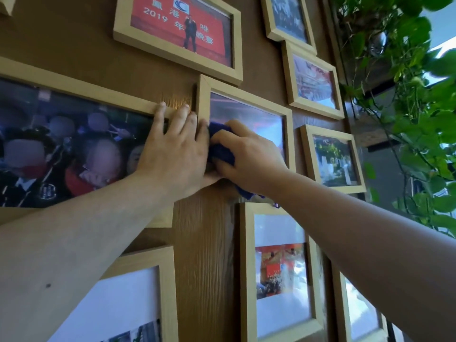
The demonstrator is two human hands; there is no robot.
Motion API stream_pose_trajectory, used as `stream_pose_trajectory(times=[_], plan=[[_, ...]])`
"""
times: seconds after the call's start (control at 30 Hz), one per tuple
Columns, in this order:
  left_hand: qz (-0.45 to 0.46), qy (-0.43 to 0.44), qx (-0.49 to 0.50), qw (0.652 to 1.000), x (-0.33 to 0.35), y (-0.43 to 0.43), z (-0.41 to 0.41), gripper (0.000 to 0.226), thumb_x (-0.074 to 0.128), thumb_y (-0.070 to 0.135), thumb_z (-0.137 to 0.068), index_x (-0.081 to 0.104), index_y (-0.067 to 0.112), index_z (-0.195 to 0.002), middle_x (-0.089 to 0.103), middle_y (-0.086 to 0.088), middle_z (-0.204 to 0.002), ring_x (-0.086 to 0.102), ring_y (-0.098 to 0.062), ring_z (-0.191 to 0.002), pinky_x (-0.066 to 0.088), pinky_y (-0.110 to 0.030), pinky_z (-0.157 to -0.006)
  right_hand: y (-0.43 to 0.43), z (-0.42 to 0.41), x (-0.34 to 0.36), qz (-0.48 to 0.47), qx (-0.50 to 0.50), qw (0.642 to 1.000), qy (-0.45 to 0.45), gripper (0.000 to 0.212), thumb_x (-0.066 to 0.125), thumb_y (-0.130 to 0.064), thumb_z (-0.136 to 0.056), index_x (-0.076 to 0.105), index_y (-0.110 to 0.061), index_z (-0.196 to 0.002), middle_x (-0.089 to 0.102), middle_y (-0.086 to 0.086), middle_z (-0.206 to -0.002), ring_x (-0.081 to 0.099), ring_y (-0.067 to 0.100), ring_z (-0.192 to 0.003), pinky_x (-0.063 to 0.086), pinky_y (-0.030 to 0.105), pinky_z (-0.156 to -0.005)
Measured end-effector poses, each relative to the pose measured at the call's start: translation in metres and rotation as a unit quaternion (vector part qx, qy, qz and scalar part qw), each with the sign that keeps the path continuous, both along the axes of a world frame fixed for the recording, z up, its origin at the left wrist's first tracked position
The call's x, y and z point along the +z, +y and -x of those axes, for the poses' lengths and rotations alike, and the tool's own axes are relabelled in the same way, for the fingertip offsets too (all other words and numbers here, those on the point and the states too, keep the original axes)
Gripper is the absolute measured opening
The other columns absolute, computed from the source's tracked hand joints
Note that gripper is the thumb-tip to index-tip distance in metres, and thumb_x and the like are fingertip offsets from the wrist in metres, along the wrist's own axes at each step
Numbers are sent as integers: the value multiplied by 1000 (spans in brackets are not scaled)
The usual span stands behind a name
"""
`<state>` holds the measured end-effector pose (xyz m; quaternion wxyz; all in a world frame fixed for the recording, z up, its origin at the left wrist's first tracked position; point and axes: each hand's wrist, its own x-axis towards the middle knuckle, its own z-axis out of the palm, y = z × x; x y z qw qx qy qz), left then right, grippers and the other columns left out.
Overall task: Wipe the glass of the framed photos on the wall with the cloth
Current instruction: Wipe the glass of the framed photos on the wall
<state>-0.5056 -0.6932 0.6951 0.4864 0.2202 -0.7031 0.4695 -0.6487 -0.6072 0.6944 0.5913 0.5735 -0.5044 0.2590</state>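
Several light wooden framed photos hang on a brown wood-grain wall (204, 243). My right hand (249, 156) presses a dark blue cloth (220, 146) against the glass of the middle frame (246, 114), at its lower left part. A corner of the cloth hangs below my wrist. My left hand (172, 146) lies flat with fingers spread, across the left edge of that frame and the right end of the big group-photo frame (74, 144). It holds nothing.
A red-photo frame (180, 28) hangs above. More frames (313, 80) (333, 159) hang to the right, and others (281, 275) (138, 299) below. Green trailing plants (407, 107) hang at the far right beside a window.
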Motion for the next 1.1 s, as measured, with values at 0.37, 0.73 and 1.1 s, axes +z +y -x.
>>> stream_pose_trajectory(times=[0.37,0.73,1.1], plan=[[-14,3,3,1000,3,0,2,109,9,84,-69,25,6,-143,37,-22,-148,20,-34,-143,12,-63,-114,38,70,-25,23,-114,988,-97,24,51,-40,-87,55,-32,-109,49,-2,-109,49,14,-76,41,26,-54],[16,-9,7,1000,-3,1,-2,100,24,77,-77,16,6,-146,12,-24,-157,10,-36,-144,13,-62,-114,65,97,-54,79,-75,974,-200,28,57,-37,-88,51,-30,-115,46,-2,-116,52,18,-83,43,31,-61],[-16,-199,-47,979,-84,16,20,99,17,77,-80,11,5,-148,19,-18,-157,13,-32,-145,13,-54,-117,48,53,-144,86,30,969,-231,41,59,-39,-83,50,-29,-122,48,-6,-119,51,11,-87,46,29,-62]])
